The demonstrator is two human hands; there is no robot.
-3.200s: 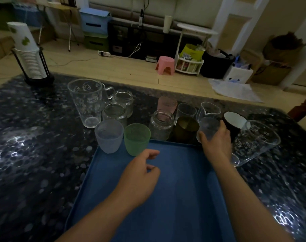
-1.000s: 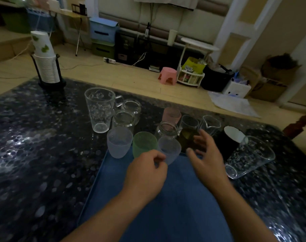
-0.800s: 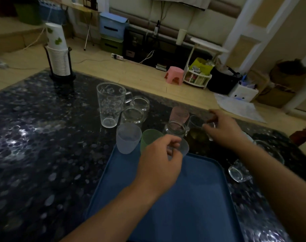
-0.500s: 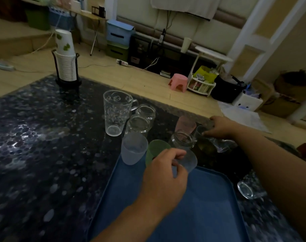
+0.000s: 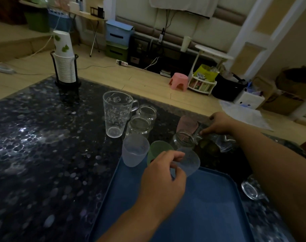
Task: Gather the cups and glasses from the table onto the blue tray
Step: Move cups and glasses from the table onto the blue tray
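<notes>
Now pinching a frosted clear cup (image 5: 189,162) in the left hand (image 5: 163,179) at the far edge of the blue tray (image 5: 192,212) — tilted, just beside the green cup (image 5: 158,151) and frosted blue cup (image 5: 134,150). Reaching the right hand (image 5: 218,124) across the tabletop (image 5: 44,145) — curling fingers on a clear glass (image 5: 224,142) behind the jar (image 5: 183,139).

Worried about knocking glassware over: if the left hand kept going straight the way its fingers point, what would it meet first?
The left hand pinches a frosted cup and points up-right. That cup would probably meet the glass jar just beyond it first, though depth is unclear here.
</notes>
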